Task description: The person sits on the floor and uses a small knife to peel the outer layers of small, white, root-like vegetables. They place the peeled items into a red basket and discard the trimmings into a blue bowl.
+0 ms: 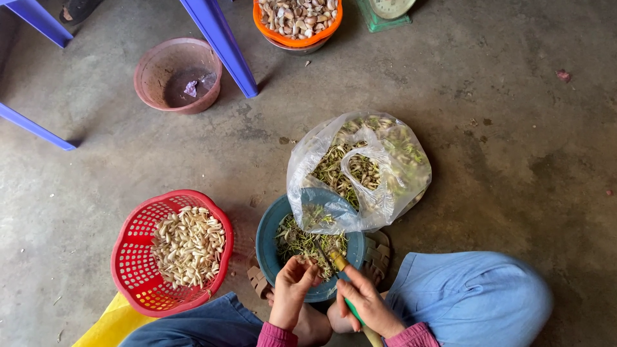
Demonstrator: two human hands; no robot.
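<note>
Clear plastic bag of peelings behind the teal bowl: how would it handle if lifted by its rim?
The clear thin plastic bag looks crumpled and slack, so it would probably sag and fold. Its mouth gapes open, so the dry green-and-tan peelings may spill. It slumps onto the round teal plastic bowl, so likely light for its bulk.

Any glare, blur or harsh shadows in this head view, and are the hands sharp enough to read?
Head view: soft, even daylight with faint shadows; mild glare on the clear plastic bag; left hand and right hand reasonably sharp over the teal bowl; straight chair legs show little distortion.
</note>
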